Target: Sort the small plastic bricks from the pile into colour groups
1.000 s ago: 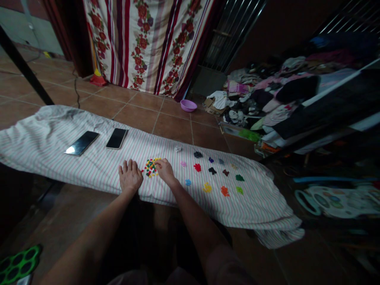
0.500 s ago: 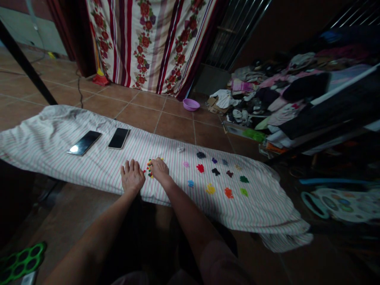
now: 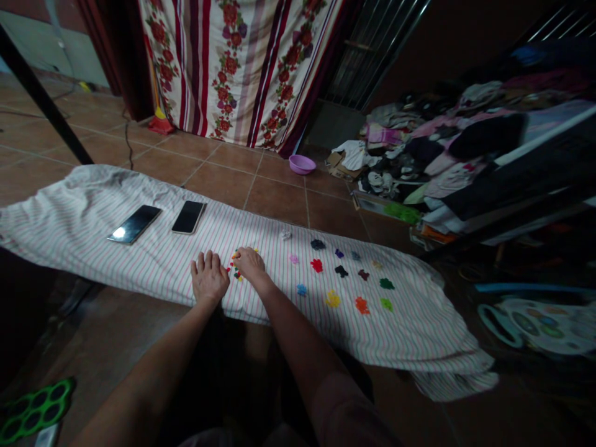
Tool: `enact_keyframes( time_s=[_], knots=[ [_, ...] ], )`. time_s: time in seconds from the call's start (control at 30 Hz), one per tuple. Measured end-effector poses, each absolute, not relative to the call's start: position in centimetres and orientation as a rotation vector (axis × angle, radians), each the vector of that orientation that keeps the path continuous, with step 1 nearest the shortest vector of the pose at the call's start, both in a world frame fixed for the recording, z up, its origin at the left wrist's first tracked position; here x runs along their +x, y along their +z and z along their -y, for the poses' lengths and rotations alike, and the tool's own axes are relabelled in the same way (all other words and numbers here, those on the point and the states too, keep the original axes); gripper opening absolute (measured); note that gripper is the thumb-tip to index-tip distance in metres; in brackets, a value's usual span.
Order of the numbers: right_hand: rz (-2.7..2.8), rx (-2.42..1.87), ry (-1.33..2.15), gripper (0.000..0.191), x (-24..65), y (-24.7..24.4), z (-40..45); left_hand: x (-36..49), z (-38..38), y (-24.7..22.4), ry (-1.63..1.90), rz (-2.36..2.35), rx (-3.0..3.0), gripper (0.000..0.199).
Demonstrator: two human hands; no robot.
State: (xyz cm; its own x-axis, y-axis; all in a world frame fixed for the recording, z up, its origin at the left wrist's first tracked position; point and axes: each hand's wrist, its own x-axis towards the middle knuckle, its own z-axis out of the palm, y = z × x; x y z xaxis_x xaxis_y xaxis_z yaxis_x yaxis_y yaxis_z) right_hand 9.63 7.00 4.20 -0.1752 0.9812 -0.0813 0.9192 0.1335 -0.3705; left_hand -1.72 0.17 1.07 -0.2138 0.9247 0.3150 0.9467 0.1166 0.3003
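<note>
My left hand [image 3: 209,278] lies flat on the striped cloth [image 3: 261,304] with its fingers stretched out, just left of a small mixed pile of coloured bits [image 3: 238,274]. Bent over that pile is my right hand [image 3: 250,264], its thumb and fingers drawn together in a pinch. An orange-yellow spot shows at the fingertips, too small to name. To the right, tiny pieces lie grouped by colour, among them a red heap [image 3: 316,266], a yellow heap [image 3: 332,298], an orange heap [image 3: 362,305], a blue heap [image 3: 302,290] and a black heap [image 3: 341,271].
Two phones lie on the cloth at left, one dark phone [image 3: 135,224] and another phone [image 3: 189,216]. Beyond the cloth, a purple basin [image 3: 302,164] stands on the tiled floor. Heaped clothes [image 3: 428,149] fill the right side. A green ringed holder [image 3: 37,410] is at lower left.
My right hand stays over the mixed pile, its fingers shifted slightly, and an orange-yellow spot now shows at the tips. The left hand keeps its place. The view has moved a little.
</note>
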Motion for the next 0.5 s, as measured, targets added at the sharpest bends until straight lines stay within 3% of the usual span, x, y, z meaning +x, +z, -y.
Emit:
enact_keyframes(
  time_s=[0.5],
  knots=[
    [1.962,-1.667,0.587,0.016,12.0,3.9,-5.6,-1.6,0.2,1.6,-0.669,2.307,-1.917,0.049]
  ],
)
